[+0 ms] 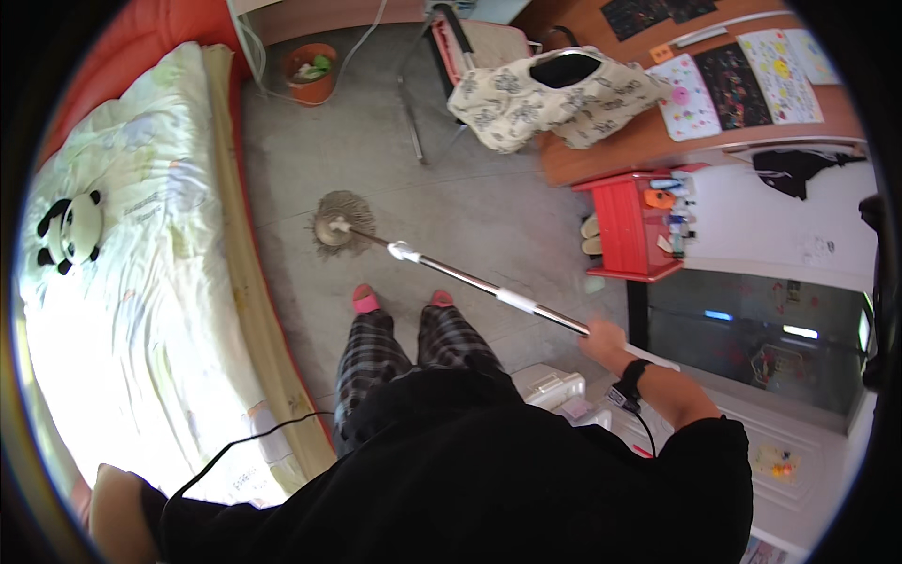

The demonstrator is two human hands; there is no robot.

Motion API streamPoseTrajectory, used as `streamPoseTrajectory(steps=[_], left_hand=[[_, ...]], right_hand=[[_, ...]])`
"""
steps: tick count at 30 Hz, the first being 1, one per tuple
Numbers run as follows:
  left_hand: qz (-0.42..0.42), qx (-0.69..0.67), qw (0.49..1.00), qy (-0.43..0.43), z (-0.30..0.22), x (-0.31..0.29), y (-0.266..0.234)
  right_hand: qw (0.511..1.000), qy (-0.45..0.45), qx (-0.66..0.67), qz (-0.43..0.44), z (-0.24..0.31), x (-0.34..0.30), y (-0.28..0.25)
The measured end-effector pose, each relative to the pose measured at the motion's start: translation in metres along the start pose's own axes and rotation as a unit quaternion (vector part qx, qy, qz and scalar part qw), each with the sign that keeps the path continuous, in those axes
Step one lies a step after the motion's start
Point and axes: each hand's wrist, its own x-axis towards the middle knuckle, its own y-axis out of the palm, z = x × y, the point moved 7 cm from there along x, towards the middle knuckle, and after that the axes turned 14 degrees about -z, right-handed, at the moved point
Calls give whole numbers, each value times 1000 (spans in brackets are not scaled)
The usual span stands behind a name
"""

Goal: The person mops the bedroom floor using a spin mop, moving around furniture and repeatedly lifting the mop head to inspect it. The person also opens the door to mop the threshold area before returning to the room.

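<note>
A mop [465, 277] slants across the picture, its metal pole wrapped near its upper end by my right hand [604, 340]. The fingers are closed round the pole. At the other end, the round mop head [357, 207] lies spread on the grey floor, its strands dark and its plate white. My right wrist carries a black strap with a small device and a cable. Of my left arm only a bent part shows at the lower left corner; the left hand is out of the picture.
A bed [169, 235] with a panda plush [75, 230] runs along the left. An orange bin [310, 75] stands beyond. A chair [489, 47] draped with cloth [564, 103] is by the wooden desk [583, 164]. A red cabinet [625, 226] stands right, slippers [590, 235] beside it.
</note>
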Motion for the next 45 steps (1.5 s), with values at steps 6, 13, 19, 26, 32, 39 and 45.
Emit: streamPoseTrajectory(steps=[6, 13, 19, 26, 32, 39, 45], left_hand=[[-78, -43, 993, -80, 58, 21, -53], [-113, -215, 875, -418, 162, 7, -57], [28, -410, 818, -402, 68, 58, 22], [-59, -752, 502, -423, 4, 89, 28], [-55, -753, 535, -380, -69, 66, -22], [-93, -707, 646, -271, -172, 31, -75], [-115, -629, 760, -114, -212, 0, -112]], right_hand=[[997, 20, 47, 54, -12, -23, 7], [997, 58, 38, 44, -78, -70, -70], [991, 63, -18, 119, -147, -126, -144], [980, -2, 198, 20, -212, -122, -129], [876, -98, 458, 117, -92, 30, -120], [818, -409, 385, -120, 244, 112, -203], [830, -351, 411, -140, 280, 114, -212]])
